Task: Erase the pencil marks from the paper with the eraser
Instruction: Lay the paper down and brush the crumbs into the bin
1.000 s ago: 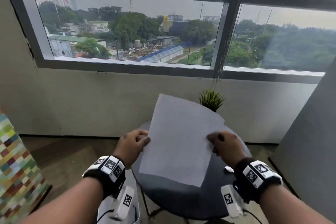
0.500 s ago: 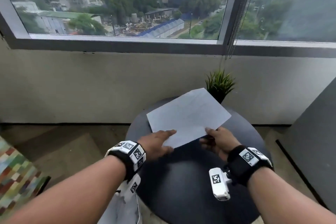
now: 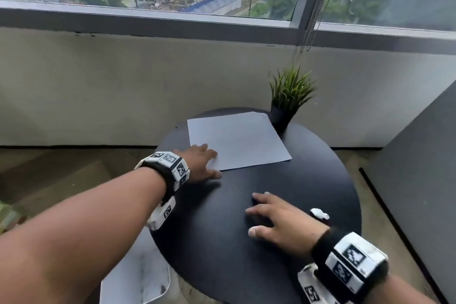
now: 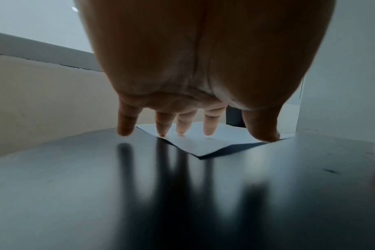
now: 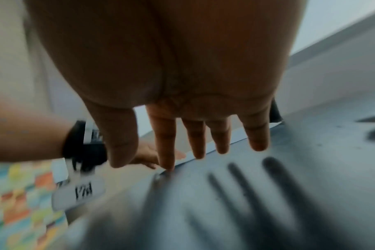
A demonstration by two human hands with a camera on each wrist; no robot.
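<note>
A white sheet of paper (image 3: 237, 139) lies flat on the far half of the round black table (image 3: 320, 168); any pencil marks on it are too faint to make out. My left hand (image 3: 201, 161) presses its near left corner with straight spread fingers (image 4: 209, 126). The paper corner (image 4: 195, 145) shows under those fingertips in the left wrist view. My right hand (image 3: 271, 215) hovers flat and empty over the bare table, fingers straight (image 5: 196, 140). A small white eraser (image 3: 319, 213) lies on the table just right of that hand.
A small potted grass plant (image 3: 288, 96) stands at the table's far edge, touching the paper's far right corner. A window and low wall lie behind. A white object (image 3: 138, 276) sits on the floor left of the table, and a grey panel (image 3: 419, 180) stands at right.
The paper went from held upright in both hands to flat on the table. My right hand let go and drew back toward me; my left hand now presses the paper's corner.
</note>
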